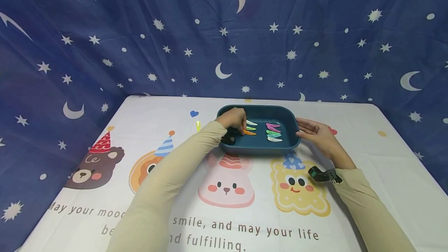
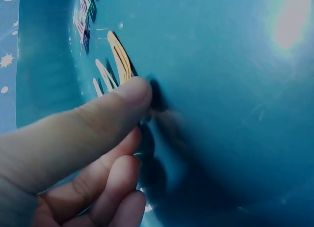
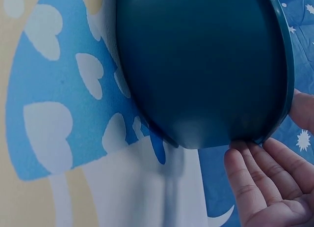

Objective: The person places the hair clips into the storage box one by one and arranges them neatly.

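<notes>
A dark teal rectangular basin (image 1: 259, 151) stands toward the back of the table. Inside it my left hand (image 1: 233, 119) pinches the end of an orange hair clip (image 2: 120, 57) between thumb and fingers, close over the basin floor. Beside that clip lie a yellow-green hair clip (image 1: 251, 128) and a white hair clip (image 1: 251, 123). A second group on the right holds a pink hair clip (image 1: 273, 127), green ones (image 1: 273, 132) and a pale one (image 1: 274, 140). My right hand (image 1: 320, 137) rests against the basin's right end, its fingers extended along the outer wall.
A yellow hair clip (image 1: 198, 126) lies on the tablecloth left of the basin. The white tablecloth (image 1: 350, 127) carries printed cartoon figures and lettering. Behind the table hangs a blue curtain (image 1: 259, 49) with stars and moons.
</notes>
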